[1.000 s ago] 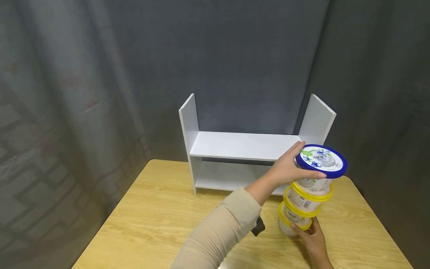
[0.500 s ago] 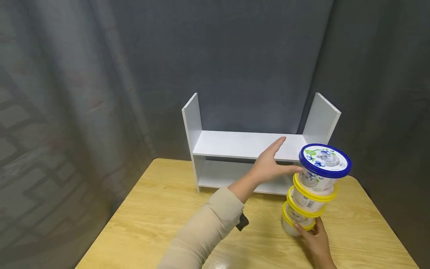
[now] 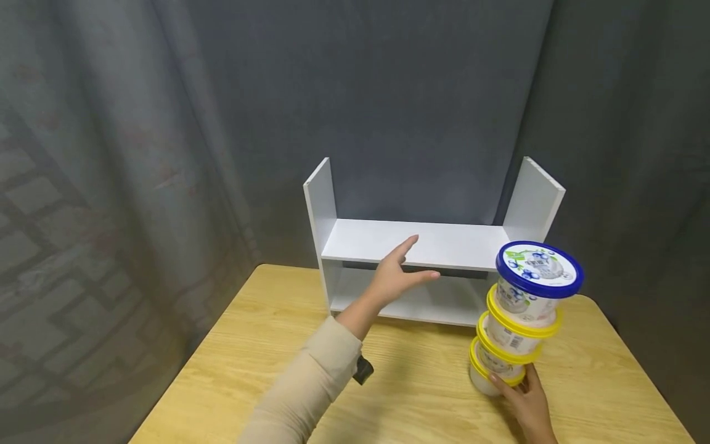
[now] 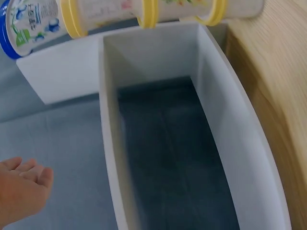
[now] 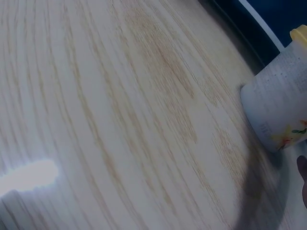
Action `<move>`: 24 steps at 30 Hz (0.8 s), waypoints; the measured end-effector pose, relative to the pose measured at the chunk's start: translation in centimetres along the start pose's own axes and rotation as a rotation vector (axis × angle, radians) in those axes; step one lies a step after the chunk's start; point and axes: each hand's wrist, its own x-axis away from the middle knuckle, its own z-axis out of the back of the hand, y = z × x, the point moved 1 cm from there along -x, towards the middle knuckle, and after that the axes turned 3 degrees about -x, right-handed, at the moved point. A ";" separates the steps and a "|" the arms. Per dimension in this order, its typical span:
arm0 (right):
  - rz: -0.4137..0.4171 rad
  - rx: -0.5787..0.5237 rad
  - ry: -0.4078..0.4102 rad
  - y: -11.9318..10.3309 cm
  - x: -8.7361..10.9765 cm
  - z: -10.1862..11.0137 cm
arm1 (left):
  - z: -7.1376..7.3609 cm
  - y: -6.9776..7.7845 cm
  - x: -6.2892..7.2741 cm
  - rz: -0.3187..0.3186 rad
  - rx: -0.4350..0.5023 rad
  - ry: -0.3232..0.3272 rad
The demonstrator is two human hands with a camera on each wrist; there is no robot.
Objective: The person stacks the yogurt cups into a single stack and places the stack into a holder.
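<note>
In the head view, a stack of ice-cream-style tubs stands on the table at the right. On top is a blue-lidded tub (image 3: 518, 302) with blueberries printed on it; beneath it are three yellow-lidded tubs (image 3: 507, 339). The stack leans to the right. My right hand (image 3: 527, 404) holds the lowest tub (image 3: 481, 382), thumb in front and fingers at its right side. My left hand (image 3: 391, 280) is in the air before the shelf, thumb and fingers spread, holding nothing. The right wrist view catches only a fingertip beside the lowest tub (image 5: 278, 103).
A white two-tier shelf (image 3: 421, 240) with upright side panels stands at the back of the wooden table (image 3: 266, 345). Grey curtains (image 3: 416, 111) hang behind and at both sides. The stack stands in front of the shelf's right end.
My left hand has let go of the blue-lidded tub and moved left, away from the stack. The right hand has stayed at the lowest tub, and the stack still stands.
</note>
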 end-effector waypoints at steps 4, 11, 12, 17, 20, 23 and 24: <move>-0.006 -0.006 -0.011 -0.3 -0.1 0.0 | 1.3 -1.3 0.5 0.000 0.034 0.014; 0.022 0.025 -0.027 1.0 -0.7 0.3 | 3.7 -3.4 1.4 0.053 0.059 0.069; 0.033 0.030 -0.024 1.2 -0.8 0.3 | 4.0 -3.8 1.5 0.066 0.054 0.080; 0.050 0.040 -0.029 1.7 -1.2 0.4 | 5.8 -5.1 2.1 0.108 0.045 0.151; 0.043 0.031 -0.029 1.2 -0.8 0.3 | 7.0 -5.7 2.5 0.113 0.036 0.200; 0.025 0.005 -0.033 0.4 -0.3 0.2 | 8.1 -6.2 2.8 0.113 0.044 0.254; 0.021 0.000 -0.033 0.2 -0.2 0.1 | 8.4 -6.3 2.9 0.114 0.049 0.274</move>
